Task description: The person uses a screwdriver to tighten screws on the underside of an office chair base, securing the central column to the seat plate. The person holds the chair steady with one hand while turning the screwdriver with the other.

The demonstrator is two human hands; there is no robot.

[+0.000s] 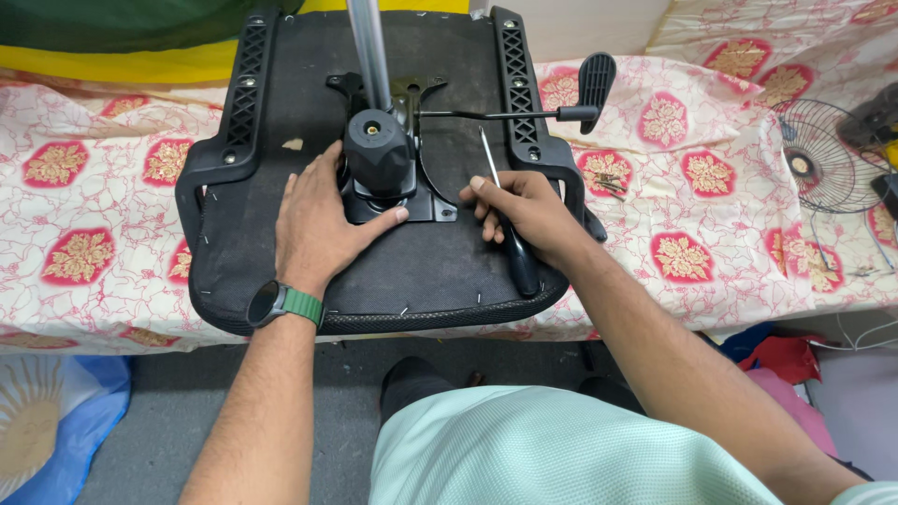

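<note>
— What's happening at the bench?

— An upturned office chair seat (pixel 281 215) lies on the floral cloth (pixel 711 215). The left hand (pixel 323 220) presses flat, fingers spread, beside the black tilt mechanism (pixel 379 154) at the seat's middle. The right hand (pixel 528 210) is closed around a screwdriver (pixel 510 224).

— Which step?

— Seemingly fixing the mechanism plate; next, I'd judge, the tip must meet a screw squarely.

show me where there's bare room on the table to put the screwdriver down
Bare cloth lies left of the upturned chair seat, on the table, and right of it between the loose screws and the fan grille. The seat's middle is crowded: the mechanism plate, both hands and the screwdriver.
</note>
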